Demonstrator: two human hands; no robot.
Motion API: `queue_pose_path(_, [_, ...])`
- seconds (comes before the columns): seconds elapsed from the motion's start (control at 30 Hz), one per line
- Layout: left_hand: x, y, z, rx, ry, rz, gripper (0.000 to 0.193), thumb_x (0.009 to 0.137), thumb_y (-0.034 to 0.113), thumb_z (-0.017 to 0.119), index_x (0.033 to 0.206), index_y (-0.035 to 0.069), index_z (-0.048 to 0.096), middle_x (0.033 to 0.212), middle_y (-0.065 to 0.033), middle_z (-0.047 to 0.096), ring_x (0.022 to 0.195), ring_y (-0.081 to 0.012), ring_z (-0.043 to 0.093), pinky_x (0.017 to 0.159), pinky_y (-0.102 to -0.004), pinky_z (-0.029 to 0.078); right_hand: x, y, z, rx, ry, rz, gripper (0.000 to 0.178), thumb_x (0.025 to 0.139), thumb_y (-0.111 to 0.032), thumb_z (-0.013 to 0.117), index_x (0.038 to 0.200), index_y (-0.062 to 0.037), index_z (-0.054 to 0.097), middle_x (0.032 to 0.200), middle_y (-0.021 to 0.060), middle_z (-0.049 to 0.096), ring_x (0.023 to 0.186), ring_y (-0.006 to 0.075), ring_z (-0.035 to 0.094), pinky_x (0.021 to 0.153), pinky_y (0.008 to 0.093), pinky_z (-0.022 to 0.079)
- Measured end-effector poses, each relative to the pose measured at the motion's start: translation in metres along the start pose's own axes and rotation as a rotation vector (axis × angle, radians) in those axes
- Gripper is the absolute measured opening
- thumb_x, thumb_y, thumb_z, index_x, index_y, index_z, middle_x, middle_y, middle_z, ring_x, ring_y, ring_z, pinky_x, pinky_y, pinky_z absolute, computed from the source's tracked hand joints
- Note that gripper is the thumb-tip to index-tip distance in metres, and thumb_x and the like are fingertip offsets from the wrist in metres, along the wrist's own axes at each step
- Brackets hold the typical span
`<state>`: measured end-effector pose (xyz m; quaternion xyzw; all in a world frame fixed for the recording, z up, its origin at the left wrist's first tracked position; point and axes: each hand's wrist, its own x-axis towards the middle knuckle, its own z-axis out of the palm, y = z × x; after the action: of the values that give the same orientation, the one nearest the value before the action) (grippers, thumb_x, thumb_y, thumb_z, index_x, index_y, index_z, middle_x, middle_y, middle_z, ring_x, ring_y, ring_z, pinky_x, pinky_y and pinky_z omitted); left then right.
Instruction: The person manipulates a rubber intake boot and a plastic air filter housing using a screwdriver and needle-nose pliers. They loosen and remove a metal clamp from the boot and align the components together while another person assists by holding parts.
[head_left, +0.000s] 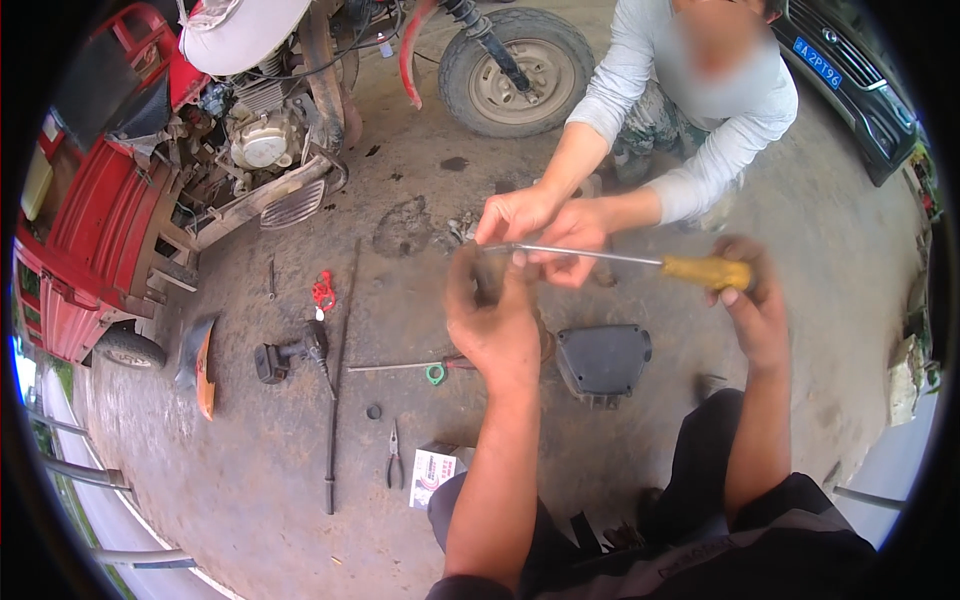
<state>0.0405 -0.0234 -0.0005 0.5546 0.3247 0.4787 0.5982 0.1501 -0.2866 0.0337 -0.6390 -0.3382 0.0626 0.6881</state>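
My right hand (750,305) is closed around the yellow handle of a screwdriver (705,272). Its thin metal shaft reaches left to the fingers of my left hand (495,325), which is raised and curled with thumb and fingertips near the tip. Anything small pinched there is too blurred to make out. A co-worker's two hands (575,232) meet mine at the tip from the far side, their fingers close to the shaft. Below, on the ground, lies a dark plastic housing (605,360), apart from both my hands.
A red three-wheeled vehicle (100,255) with a bare engine (265,140) stands left; its front wheel (520,80) is ahead. On the concrete lie a long rod (335,400), a cordless power tool (285,358), pliers (395,460) and a small box (435,475). A black car (850,70) is far right.
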Motion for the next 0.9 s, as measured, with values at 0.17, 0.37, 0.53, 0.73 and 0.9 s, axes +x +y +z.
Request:
queue_pose_path(0.17, [0.005, -0.006, -0.001, 0.059, 0.021, -0.013, 0.057, 0.088, 0.018, 0.090, 0.132, -0.010, 0.065, 0.112, -0.0124, 0.071, 0.099, -0.0181, 0.065, 0.087, -0.0329, 0.054, 0.020, -0.012, -0.002, -0.075, -0.045, 0.007, 0.047, 0.096, -0.022, 0.078, 0.131, -0.0025, 0.052, 0.130, 0.0110, 0.054, 0.097, 0.0141, 0.059, 0.083, 0.0284, 0.050])
queue_pose_path(0.37, [0.010, -0.008, 0.002, 0.245, 0.083, 0.161, 0.059, 0.087, 0.026, 0.091, 0.126, -0.012, 0.070, 0.116, -0.0202, 0.075, 0.105, -0.0278, 0.072, 0.094, -0.0394, 0.056, 0.029, -0.015, 0.000, -0.127, -0.025, -0.019, 0.047, 0.096, -0.028, 0.077, 0.127, -0.0044, 0.052, 0.126, 0.0079, 0.053, 0.093, 0.0120, 0.055, 0.079, 0.0258, 0.048])
queue_pose_path(0.53, [0.014, -0.005, -0.004, 0.373, 0.063, 0.227, 0.055, 0.082, 0.019, 0.087, 0.128, -0.005, 0.069, 0.128, -0.0243, 0.071, 0.115, -0.0380, 0.071, 0.099, -0.0435, 0.056, 0.026, -0.004, 0.003, -0.090, -0.024, -0.065, 0.047, 0.099, -0.029, 0.076, 0.129, -0.0034, 0.052, 0.126, 0.0088, 0.053, 0.091, 0.0120, 0.056, 0.075, 0.0263, 0.048])
queue_pose_path(0.73, [0.020, -0.010, -0.006, 0.500, 0.024, 0.321, 0.066, 0.080, 0.024, 0.090, 0.135, -0.003, 0.065, 0.125, -0.0237, 0.071, 0.116, -0.0405, 0.070, 0.099, -0.0464, 0.056, 0.022, 0.001, 0.004, -0.038, -0.021, -0.064, 0.045, 0.101, -0.030, 0.075, 0.129, -0.0029, 0.053, 0.126, 0.0102, 0.053, 0.090, 0.0136, 0.056, 0.073, 0.0268, 0.048])
queue_pose_path(0.9, [0.006, -0.006, 0.001, 0.544, -0.031, 0.247, 0.100, 0.071, 0.036, 0.099, 0.147, -0.007, 0.051, 0.138, -0.0281, 0.062, 0.125, -0.0437, 0.064, 0.104, -0.0477, 0.055, 0.026, 0.004, 0.009, 0.005, -0.020, -0.037, 0.040, 0.102, -0.030, 0.074, 0.123, -0.0039, 0.053, 0.124, 0.0110, 0.052, 0.085, 0.0135, 0.054, 0.072, 0.0273, 0.047])
